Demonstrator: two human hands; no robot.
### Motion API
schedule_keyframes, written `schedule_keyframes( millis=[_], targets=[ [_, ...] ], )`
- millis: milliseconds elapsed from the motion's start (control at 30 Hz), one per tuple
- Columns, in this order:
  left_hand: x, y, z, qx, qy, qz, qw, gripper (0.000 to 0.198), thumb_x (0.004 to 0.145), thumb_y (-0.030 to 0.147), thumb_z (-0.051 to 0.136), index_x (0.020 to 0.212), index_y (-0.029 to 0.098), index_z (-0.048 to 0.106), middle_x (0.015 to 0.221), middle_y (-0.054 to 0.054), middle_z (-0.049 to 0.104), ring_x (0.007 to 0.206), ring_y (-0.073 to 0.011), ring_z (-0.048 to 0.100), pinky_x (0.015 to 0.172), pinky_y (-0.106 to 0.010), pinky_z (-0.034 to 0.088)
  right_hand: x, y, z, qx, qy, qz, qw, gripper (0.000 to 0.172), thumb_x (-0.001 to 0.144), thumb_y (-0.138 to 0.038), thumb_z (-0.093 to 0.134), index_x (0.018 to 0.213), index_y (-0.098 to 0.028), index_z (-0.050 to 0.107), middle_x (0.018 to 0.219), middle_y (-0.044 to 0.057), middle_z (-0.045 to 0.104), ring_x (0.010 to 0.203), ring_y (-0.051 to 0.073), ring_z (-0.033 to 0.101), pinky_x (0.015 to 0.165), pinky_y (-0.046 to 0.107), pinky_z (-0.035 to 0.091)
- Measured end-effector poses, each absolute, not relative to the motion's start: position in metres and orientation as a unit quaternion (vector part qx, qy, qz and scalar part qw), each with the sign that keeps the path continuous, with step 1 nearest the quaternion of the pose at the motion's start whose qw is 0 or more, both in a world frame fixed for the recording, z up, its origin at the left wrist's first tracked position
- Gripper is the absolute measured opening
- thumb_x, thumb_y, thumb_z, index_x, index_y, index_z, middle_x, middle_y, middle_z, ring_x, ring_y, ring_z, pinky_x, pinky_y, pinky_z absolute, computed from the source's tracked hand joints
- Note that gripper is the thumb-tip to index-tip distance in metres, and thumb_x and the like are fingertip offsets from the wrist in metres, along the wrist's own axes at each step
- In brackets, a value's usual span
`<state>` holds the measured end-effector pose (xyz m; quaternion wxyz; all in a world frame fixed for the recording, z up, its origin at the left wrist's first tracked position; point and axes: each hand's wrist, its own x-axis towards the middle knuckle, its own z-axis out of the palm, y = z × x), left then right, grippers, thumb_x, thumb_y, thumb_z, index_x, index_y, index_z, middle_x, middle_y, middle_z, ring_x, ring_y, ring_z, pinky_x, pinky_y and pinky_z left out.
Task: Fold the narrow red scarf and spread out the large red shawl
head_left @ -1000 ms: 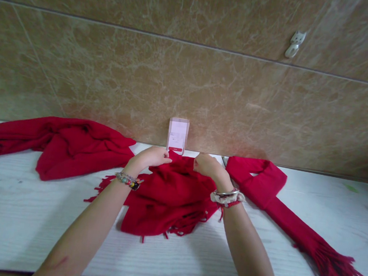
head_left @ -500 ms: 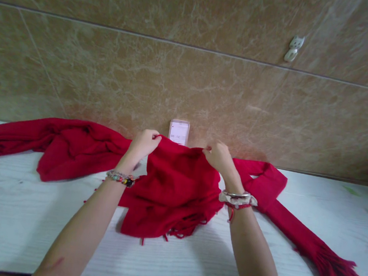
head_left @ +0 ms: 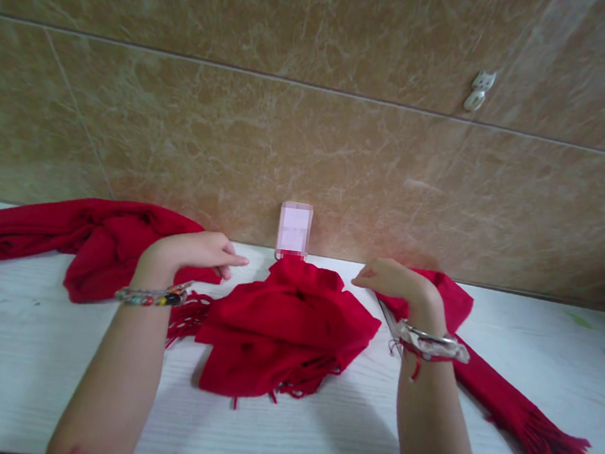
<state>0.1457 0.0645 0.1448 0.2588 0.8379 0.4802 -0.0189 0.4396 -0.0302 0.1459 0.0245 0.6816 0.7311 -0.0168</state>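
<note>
A red fringed scarf point(head_left: 292, 320) lies crumpled in the middle of the white table, its tassels showing at the left and near edges. My left hand point(head_left: 204, 252) hovers to its upper left, index finger stretched out, holding nothing. On the other side my right hand point(head_left: 387, 279) points inward with loosely bent fingers, apart from the cloth. Behind the left hand is a bunched length of red cloth point(head_left: 108, 249). Past the right wrist runs a folded red strip with a fringed end point(head_left: 502, 395). Whether these pieces join the middle scarf I cannot tell.
A phone point(head_left: 294, 230), its screen blurred, leans against the brown marbled tile wall point(head_left: 208, 143) behind the scarf. A small white cat-shaped hook point(head_left: 480, 91) is fixed to the wall at upper right. The white wood-grain table point(head_left: 266, 449) ends at the near edge.
Both hands have let go of the middle scarf's far edge and moved apart. That edge has dropped and crumpled toward the table, and more of the phone shows.
</note>
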Motion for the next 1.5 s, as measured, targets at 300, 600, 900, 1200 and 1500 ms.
schedule_keyframes(
  millis=[300,600,900,1200,1500],
  targets=[
    [0.202,0.079,0.108,0.860,0.483,-0.050,0.154,0.039,0.070,0.050,0.047,0.066,0.016,0.066,0.067,-0.004,0.065,0.057,-0.0153,0.053,0.052,-0.023,0.034,0.406,0.009,0.111,0.685,0.720,-0.064,0.089,0.027,0.081,-0.024,0.050,0.098,-0.014,0.069,0.098,0.012,0.068,0.084,0.019,0.064,0.067,0.021,0.043],
    [0.214,0.089,0.085,0.859,0.479,-0.023,0.177,0.024,0.068,0.036,0.055,0.061,0.015,0.064,0.063,-0.004,0.064,0.060,-0.0164,0.055,0.055,-0.024,0.037,0.401,0.017,0.097,0.698,0.710,-0.022,0.089,0.027,0.080,-0.020,0.050,0.099,-0.012,0.067,0.100,0.015,0.067,0.091,0.023,0.062,0.071,0.025,0.043],
    [0.208,0.092,0.084,0.848,0.480,0.049,0.218,0.022,0.066,0.024,0.054,0.082,0.014,0.065,0.081,-0.006,0.068,0.073,-0.0188,0.059,0.061,-0.025,0.042,0.423,0.010,0.114,0.742,0.656,0.078,-0.118,0.023,0.082,-0.022,0.047,0.089,-0.012,0.066,0.096,0.013,0.065,0.089,0.019,0.059,0.073,0.023,0.040],
    [0.220,0.089,0.090,0.826,0.451,0.215,0.261,0.020,0.066,0.022,0.055,0.082,0.012,0.064,0.086,-0.008,0.069,0.079,-0.0209,0.061,0.073,-0.030,0.045,0.435,-0.009,0.138,0.721,0.607,0.151,-0.297,0.017,0.079,-0.021,0.050,0.075,-0.014,0.066,0.080,0.008,0.062,0.077,0.018,0.055,0.072,0.026,0.040],
    [0.139,0.081,0.147,0.676,0.543,0.485,0.109,0.034,0.072,0.034,0.052,0.095,0.011,0.061,0.089,-0.004,0.066,0.082,-0.0210,0.058,0.073,-0.029,0.044,0.471,-0.033,0.157,0.701,0.474,0.235,-0.479,0.021,0.080,-0.027,0.046,0.082,-0.017,0.065,0.084,0.009,0.062,0.082,0.022,0.056,0.073,0.033,0.043]
  ],
)
